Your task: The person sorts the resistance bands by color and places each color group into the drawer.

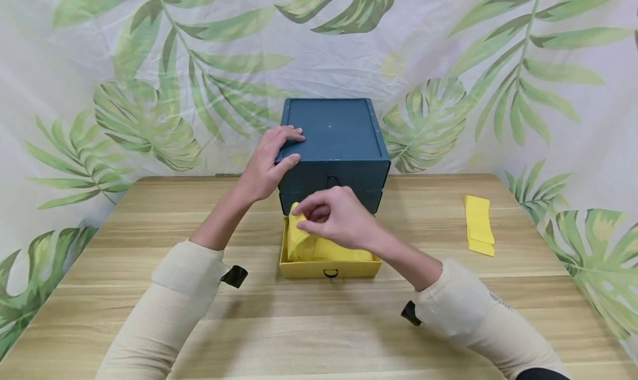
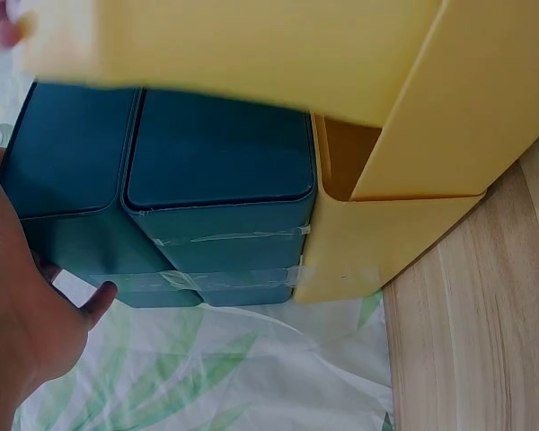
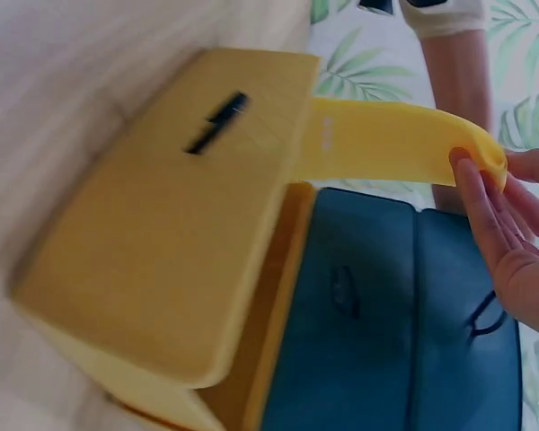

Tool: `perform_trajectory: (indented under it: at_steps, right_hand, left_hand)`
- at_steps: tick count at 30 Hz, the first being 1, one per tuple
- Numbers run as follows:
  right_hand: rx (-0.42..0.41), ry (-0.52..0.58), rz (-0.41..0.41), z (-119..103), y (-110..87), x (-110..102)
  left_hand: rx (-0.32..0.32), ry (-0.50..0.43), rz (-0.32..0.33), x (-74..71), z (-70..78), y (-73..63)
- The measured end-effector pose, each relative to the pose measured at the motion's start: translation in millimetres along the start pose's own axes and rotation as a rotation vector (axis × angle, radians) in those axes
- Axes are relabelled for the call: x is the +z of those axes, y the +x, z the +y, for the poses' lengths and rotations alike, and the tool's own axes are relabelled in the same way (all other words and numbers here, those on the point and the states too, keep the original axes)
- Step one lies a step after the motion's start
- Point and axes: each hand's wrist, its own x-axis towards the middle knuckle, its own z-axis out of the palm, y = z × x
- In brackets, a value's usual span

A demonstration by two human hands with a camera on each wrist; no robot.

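My right hand (image 1: 346,218) pinches the upper end of a wide yellow band (image 1: 301,244) between thumb and fingers. In the right wrist view the band (image 3: 377,139) stretches flat from the pulled-out yellow drawer (image 1: 299,270) up to the fingertips. More yellow material (image 1: 341,251) lies inside that drawer, partly behind my right hand. The drawer is the lowest of a stacked drawer unit, under two dark blue drawers. My left hand (image 1: 264,161) rests on the left edge of the unit's blue top (image 1: 331,128), fingers on the top and thumb near the front corner.
On the right of the wooden table (image 1: 319,324) lies a folded yellow strip (image 1: 479,222). A leaf-patterned cloth (image 1: 239,42) hangs behind the table. Small black loop pulls (image 1: 330,273) sit on the drawer fronts. Wrist cameras (image 1: 234,276) hang beneath both sleeves.
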Motion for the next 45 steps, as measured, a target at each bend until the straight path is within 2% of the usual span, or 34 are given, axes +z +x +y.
perform_trajectory:
  at_steps: [3, 9, 15, 24, 29, 39, 42, 45]
  right_hand:
    - [0.046, 0.0, 0.007, 7, -13.1, 1]
    - [0.101, -0.081, 0.041, 24, -37.6, -2]
    - [0.179, -0.129, 0.046, 40, -51.1, -9]
    - [0.288, -0.187, 0.023, 58, -55.5, -18]
    - [0.31, -0.245, -0.018, 62, -55.6, -22]
    - [0.369, -0.302, -0.121, 57, -58.4, -28]
    - [0.37, -0.326, -0.162, 54, -58.9, -34]
    - [0.348, -0.349, -0.165, 53, -59.4, -43]
  left_hand:
    - [0.007, -0.002, 0.002, 0.2, 0.4, 0.7]
    - [0.006, -0.007, -0.004, 0.5, 1.0, 1.0]
    - [0.0, -0.011, -0.011, 0.3, -0.3, 0.5]
    - [-0.004, -0.006, -0.015, -0.3, -0.4, 0.5]
    - [0.001, -0.003, -0.014, -0.4, -0.7, 0.4]
    - [-0.003, -0.008, -0.019, -0.2, -0.6, 0.3]
    - [-0.005, -0.009, -0.018, -0.1, -0.6, 0.3]
    - [-0.005, -0.008, -0.015, -0.3, -0.5, 0.5]
